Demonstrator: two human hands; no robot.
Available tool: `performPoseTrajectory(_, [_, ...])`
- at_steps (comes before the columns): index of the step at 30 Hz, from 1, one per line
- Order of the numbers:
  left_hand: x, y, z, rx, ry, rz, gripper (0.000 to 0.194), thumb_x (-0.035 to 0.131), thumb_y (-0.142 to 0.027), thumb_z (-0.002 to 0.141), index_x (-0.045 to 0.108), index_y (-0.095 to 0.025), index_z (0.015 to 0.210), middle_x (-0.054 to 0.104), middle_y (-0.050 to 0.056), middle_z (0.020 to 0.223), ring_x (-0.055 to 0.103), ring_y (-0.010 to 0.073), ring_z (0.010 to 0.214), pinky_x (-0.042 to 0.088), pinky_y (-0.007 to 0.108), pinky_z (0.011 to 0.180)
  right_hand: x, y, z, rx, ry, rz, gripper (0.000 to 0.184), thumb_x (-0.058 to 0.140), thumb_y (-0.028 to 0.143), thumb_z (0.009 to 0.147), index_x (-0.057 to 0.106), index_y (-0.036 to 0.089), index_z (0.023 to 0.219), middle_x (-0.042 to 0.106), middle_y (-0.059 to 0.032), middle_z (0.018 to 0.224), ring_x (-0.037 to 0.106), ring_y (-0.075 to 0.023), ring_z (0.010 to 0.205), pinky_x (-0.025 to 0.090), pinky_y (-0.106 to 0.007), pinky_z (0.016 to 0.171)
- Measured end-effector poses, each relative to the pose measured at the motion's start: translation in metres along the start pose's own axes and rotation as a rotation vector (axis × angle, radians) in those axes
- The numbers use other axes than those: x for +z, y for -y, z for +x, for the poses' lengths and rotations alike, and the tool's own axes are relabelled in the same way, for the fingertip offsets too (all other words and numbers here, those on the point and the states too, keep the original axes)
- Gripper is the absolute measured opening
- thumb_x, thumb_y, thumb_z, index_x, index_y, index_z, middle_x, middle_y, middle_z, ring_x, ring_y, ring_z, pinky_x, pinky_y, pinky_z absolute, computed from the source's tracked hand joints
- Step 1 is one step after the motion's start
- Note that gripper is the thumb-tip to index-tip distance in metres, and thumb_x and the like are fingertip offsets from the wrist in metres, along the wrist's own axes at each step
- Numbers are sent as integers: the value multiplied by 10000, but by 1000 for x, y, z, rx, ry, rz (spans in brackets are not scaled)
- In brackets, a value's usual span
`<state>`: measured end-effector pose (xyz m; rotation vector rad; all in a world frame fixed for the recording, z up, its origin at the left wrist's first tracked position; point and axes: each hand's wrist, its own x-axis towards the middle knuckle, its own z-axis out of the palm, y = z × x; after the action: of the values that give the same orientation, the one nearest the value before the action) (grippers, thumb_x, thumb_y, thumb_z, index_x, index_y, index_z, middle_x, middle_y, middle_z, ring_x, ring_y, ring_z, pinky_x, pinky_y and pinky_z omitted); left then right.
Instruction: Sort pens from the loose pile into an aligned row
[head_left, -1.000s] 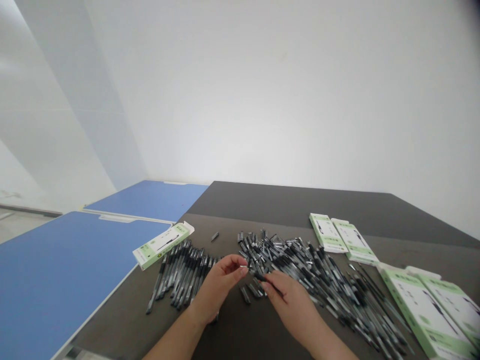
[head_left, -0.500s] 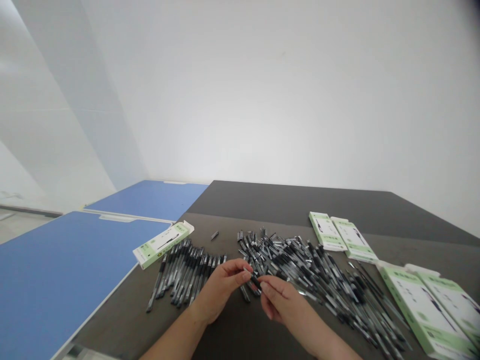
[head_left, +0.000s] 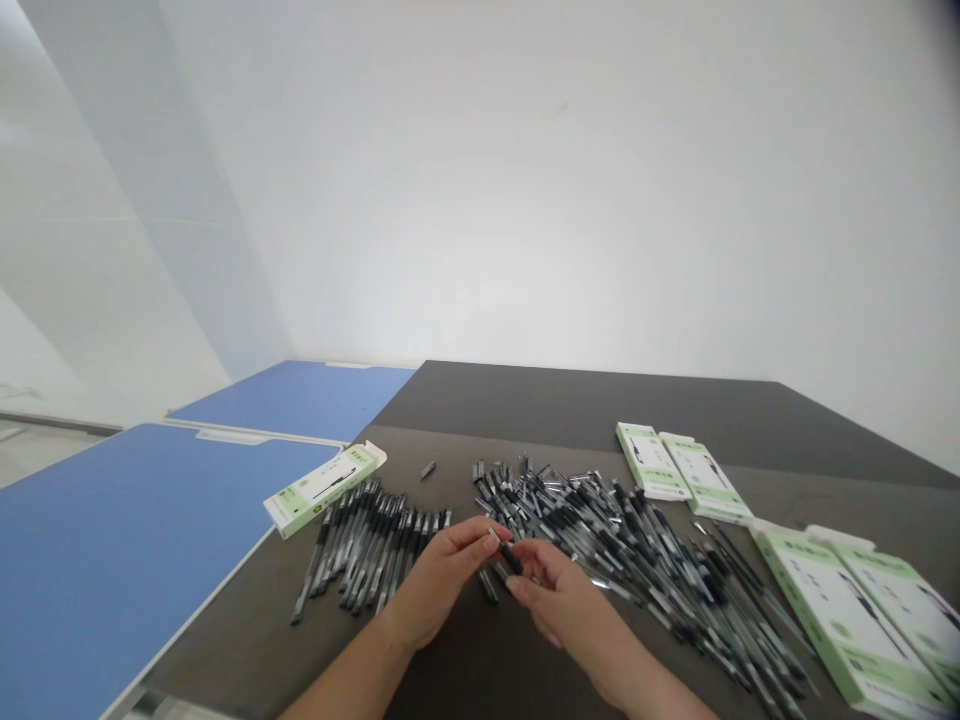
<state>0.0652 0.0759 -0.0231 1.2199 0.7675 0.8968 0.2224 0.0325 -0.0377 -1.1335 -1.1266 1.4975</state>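
The left hand is pinching the pale end of a pen between thumb and forefinger, its tips nearly closed together. The right hand is curling its thumb and fingers around the pen's dark lower part, closed rather than spread. The pen is slanting in the air between the two hands, above the dark table, its pale end up and to the left. The fingers are hiding much of it, so how its parts are fitting together cannot be told.

For work at this slim end, both grips should be staying on one line along the pen's length; a skewed push could be bending the tip or letting it slip. A light, steady pinch is probably serving better than a hard squeeze.

Just beneath, a few loose caps are lying on the table. A row of pens is resting to the left, a tangled heap to the right; both are sitting near enough for a wrist to knock. Farther out, a flat carton is lying beyond the row.
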Motion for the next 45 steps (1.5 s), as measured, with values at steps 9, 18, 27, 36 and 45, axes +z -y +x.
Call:
performPoseTrajectory(9, [0, 3, 1, 10, -10, -54, 208, 620, -347, 766, 679, -159, 833, 587, 27, 795, 529, 153, 763, 388, 266, 744, 2, 2, -2, 36, 42, 44, 406, 592, 526, 723, 541, 157, 883, 488, 84, 530, 293, -15, 287, 143, -178, 313])
performPoseTrajectory(18, [1, 2, 0, 20, 10, -69, 209, 618, -353, 767, 673, -157, 814, 568, 25, 772, 518, 153, 744, 395, 255, 726, 1, -1, -1, 72, 124, 135, 401, 575, 530, 748, 553, 157, 895, 508, 77, 533, 296, -15, 277, 162, -175, 299])
performPoseTrajectory(27, [2, 3, -1, 7, 19, -99, 229, 618, -369, 762, 665, -150, 804, 556, 27, 754, 500, 144, 712, 398, 253, 702, 3, 1, -3, 152, 192, 197, 381, 516, 527, 783, 557, 151, 832, 455, 90, 463, 221, -13, 268, 134, -180, 302])
performPoseTrajectory(36, [4, 3, -3, 41, 24, -72, 220, 611, -371, 767, 666, -159, 761, 566, 22, 752, 511, 141, 722, 400, 246, 706, 1, 2, -6, 197, 284, 325, 323, 576, 470, 772, 559, 147, 775, 387, 103, 453, 188, -7, 290, 105, -187, 322])
performPoseTrajectory(45, [-49, -20, 47, 128, -280, 874, 361, 481, -341, 836, 570, -224, 1166, 654, 52, 1067, 582, 191, 957, 408, 300, 884, 3, 7, -1, 51, 63, 226, 331, 594, 475, 751, 549, 147, 749, 392, 98, 461, 211, -13, 314, 91, -193, 342])
